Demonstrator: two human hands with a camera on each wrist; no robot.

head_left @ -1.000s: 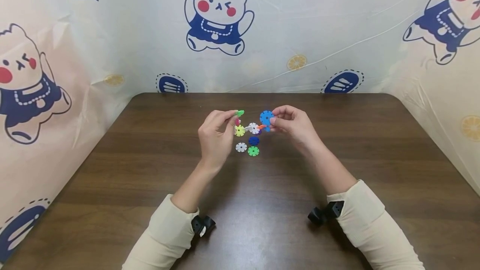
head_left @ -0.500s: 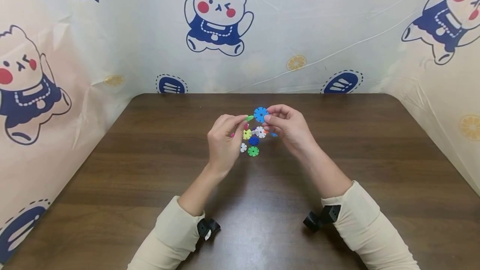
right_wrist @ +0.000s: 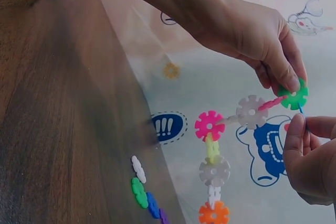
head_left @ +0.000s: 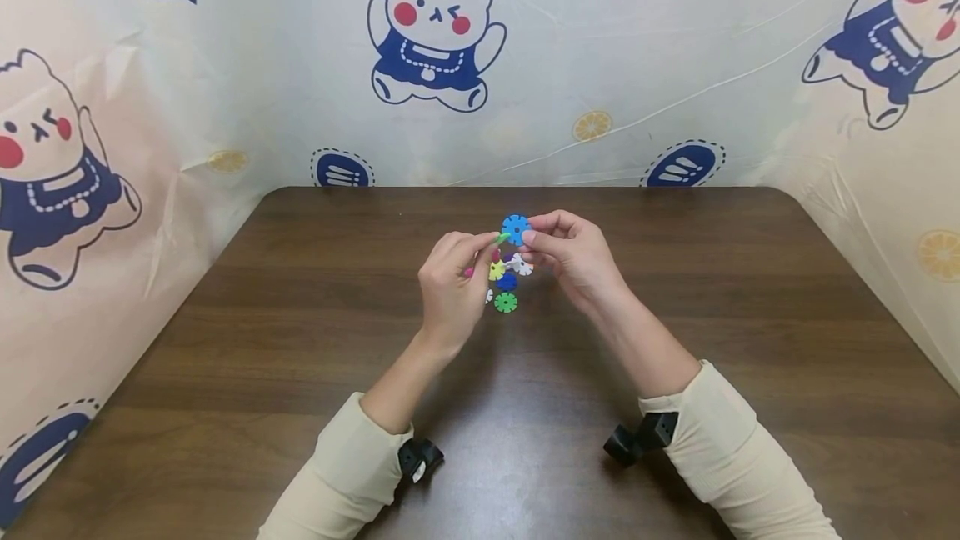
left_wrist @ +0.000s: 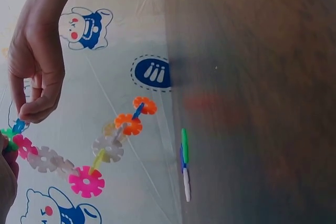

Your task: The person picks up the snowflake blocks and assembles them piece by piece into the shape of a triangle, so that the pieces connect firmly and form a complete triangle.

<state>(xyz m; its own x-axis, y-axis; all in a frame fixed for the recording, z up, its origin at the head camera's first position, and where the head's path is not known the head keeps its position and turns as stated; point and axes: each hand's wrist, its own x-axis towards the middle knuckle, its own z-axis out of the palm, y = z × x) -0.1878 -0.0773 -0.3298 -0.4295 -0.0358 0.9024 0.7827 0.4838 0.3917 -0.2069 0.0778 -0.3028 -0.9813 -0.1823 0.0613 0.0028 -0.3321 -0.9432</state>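
My left hand (head_left: 457,294) pinches a green notched plastic disc (right_wrist: 296,97) between thumb and fingers. From this disc hangs a linked chain of interlocking discs: pink, white, yellow and orange ones show, such as a pink disc (right_wrist: 210,125) and an orange disc (left_wrist: 128,124). My right hand (head_left: 573,255) pinches a light blue disc (head_left: 515,228) by its right side. The blue disc's edge meets the green one's rim, at right angles to it. In the head view, my left fingers hide part of the chain.
On the wooden table (head_left: 300,340) below the hands lie loose discs: a dark blue disc (head_left: 507,282), a green disc (head_left: 506,302), a partly covered white disc (head_left: 489,296) and a purple disc (right_wrist: 164,216). A patterned sheet (head_left: 600,40) stands behind the table.
My left hand has moved right with the green disc and chain. My right hand has moved slightly left with the blue disc, so the two discs, first apart, now come together.
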